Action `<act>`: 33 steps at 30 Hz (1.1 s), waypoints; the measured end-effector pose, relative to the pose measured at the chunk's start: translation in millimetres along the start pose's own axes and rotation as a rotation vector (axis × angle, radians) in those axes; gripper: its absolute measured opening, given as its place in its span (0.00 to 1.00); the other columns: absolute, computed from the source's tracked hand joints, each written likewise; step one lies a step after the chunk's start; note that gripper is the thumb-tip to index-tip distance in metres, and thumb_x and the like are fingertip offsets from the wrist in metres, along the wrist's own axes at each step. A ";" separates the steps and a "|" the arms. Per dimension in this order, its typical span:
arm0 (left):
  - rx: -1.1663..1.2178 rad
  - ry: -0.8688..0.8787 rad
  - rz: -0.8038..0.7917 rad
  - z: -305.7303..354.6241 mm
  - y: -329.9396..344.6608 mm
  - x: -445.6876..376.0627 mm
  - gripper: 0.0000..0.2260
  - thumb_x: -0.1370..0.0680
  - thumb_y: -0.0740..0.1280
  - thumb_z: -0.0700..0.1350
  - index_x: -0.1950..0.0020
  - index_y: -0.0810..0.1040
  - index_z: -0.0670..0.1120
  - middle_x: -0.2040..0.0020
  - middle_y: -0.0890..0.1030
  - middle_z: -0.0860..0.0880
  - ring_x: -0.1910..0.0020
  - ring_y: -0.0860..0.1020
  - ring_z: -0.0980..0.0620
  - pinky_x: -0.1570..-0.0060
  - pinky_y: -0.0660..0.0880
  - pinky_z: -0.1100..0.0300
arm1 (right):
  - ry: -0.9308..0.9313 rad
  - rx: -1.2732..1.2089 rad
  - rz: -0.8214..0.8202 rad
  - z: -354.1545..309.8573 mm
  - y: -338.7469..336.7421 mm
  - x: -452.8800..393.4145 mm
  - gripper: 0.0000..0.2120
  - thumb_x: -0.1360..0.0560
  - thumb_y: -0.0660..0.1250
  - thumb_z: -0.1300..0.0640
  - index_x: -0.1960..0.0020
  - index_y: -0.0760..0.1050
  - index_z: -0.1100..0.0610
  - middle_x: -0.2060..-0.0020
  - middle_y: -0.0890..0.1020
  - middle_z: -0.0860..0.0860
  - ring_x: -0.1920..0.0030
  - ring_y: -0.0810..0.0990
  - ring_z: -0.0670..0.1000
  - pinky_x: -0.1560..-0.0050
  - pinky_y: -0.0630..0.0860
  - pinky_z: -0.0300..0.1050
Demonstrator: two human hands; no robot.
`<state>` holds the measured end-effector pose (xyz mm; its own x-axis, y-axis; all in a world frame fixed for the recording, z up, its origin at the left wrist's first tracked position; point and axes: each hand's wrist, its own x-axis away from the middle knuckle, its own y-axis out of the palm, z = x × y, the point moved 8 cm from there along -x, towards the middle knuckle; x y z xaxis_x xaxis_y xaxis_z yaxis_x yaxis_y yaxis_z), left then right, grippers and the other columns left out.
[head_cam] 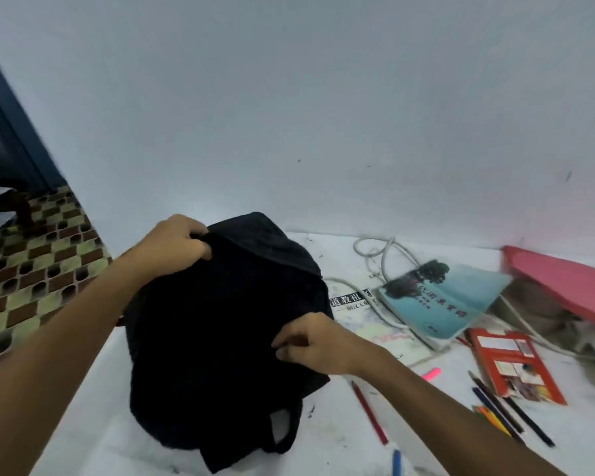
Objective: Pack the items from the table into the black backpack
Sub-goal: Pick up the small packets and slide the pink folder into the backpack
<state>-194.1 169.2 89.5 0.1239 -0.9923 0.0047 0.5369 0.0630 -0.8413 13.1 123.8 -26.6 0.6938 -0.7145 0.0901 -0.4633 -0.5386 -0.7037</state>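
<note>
The black backpack (220, 331) lies on the white table (100, 441), its straps toward me. My left hand (176, 242) grips the fabric at its far upper left edge. My right hand (310, 341) pinches the fabric at its right side. To the right lie a light blue book (440, 300), a white book with black print (351, 300), an orange-red booklet (512, 365), a pink highlighter (431, 373), a red pencil (370, 412), several coloured pencils (505, 410) and a blue pen (396, 463).
A white cable (382, 255) loops behind the books near the wall. A pink folder (564, 283) leans at the far right. The white wall (289, 115) rises right behind the table. Patterned floor tiles (31, 269) show past the table's left edge.
</note>
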 end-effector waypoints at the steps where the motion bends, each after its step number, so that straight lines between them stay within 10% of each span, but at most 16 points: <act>1: -0.083 0.015 -0.095 2.8 11.6 -3.7 0.03 0.32 0.71 0.40 0.65 0.80 0.46 0.65 0.80 0.44 0.61 0.78 0.44 0.61 0.74 0.54 | 0.008 -0.068 0.033 2.3 -9.5 7.5 0.09 0.26 0.69 0.56 0.46 0.82 0.54 0.54 0.83 0.44 0.55 0.79 0.38 0.51 0.73 0.30; 7: -0.377 0.081 -0.525 42.5 76.6 -6.9 0.08 0.35 0.73 0.36 0.64 0.79 0.49 0.68 0.79 0.50 0.73 0.76 0.55 0.73 0.73 0.60 | 0.038 -0.282 0.180 35.7 -60.7 58.1 0.09 0.27 0.70 0.64 0.47 0.81 0.63 0.53 0.85 0.54 0.54 0.82 0.45 0.48 0.78 0.37; 12: -0.357 0.093 -0.835 101.9 114.5 5.0 0.25 0.37 0.81 0.43 0.43 0.78 0.52 0.51 0.82 0.50 0.55 0.81 0.53 0.60 0.80 0.57 | 0.088 -0.280 0.271 58.1 -97.3 98.4 0.10 0.27 0.70 0.65 0.45 0.80 0.63 0.51 0.84 0.56 0.52 0.82 0.47 0.46 0.78 0.39; 16: -0.231 0.307 -0.723 185.6 154.6 0.5 0.27 0.40 0.77 0.58 0.43 0.76 0.55 0.54 0.84 0.56 0.57 0.81 0.57 0.54 0.79 0.57 | 0.130 -0.320 0.460 77.1 -142.7 150.2 0.09 0.26 0.68 0.66 0.46 0.81 0.62 0.52 0.84 0.55 0.54 0.82 0.46 0.47 0.77 0.37; 21: 0.149 0.387 -0.675 282.6 229.5 7.9 0.15 0.28 0.74 0.52 0.45 0.78 0.49 0.56 0.83 0.50 0.56 0.82 0.50 0.56 0.79 0.53 | 0.230 -0.324 0.799 106.7 -202.1 244.5 0.08 0.25 0.67 0.64 0.49 0.82 0.58 0.53 0.84 0.49 0.53 0.82 0.45 0.52 0.79 0.37; 24: 0.340 0.330 -0.691 324.1 275.0 21.3 0.12 0.22 0.67 0.53 0.44 0.77 0.48 0.50 0.81 0.45 0.54 0.82 0.47 0.58 0.81 0.52 | 0.224 -0.365 1.027 118.3 -230.8 300.4 0.10 0.26 0.64 0.68 0.55 0.82 0.57 0.59 0.85 0.52 0.61 0.83 0.48 0.63 0.79 0.40; 28: 0.547 0.144 -0.775 362.9 335.9 36.5 0.17 0.21 0.63 0.57 0.39 0.70 0.48 0.47 0.79 0.39 0.57 0.82 0.43 0.60 0.81 0.46 | 0.337 -0.161 1.329 144.6 -261.7 377.8 0.12 0.27 0.66 0.68 0.61 0.79 0.52 0.62 0.83 0.50 0.57 0.82 0.52 0.54 0.78 0.44; 33: 0.806 -0.017 -0.788 380.0 366.1 42.2 0.15 0.23 0.69 0.41 0.40 0.68 0.41 0.53 0.82 0.37 0.64 0.82 0.42 0.67 0.80 0.53 | 0.831 0.035 1.188 216.0 -261.8 428.2 0.10 0.27 0.66 0.58 0.47 0.81 0.53 0.45 0.81 0.51 0.43 0.76 0.53 0.44 0.72 0.48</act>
<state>324.8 191.0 -12.8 -0.4799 -0.7845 0.3928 0.8517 -0.5240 -0.0058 550.6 55.4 44.0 -0.6024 -0.7772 -0.1818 -0.5045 0.5472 -0.6678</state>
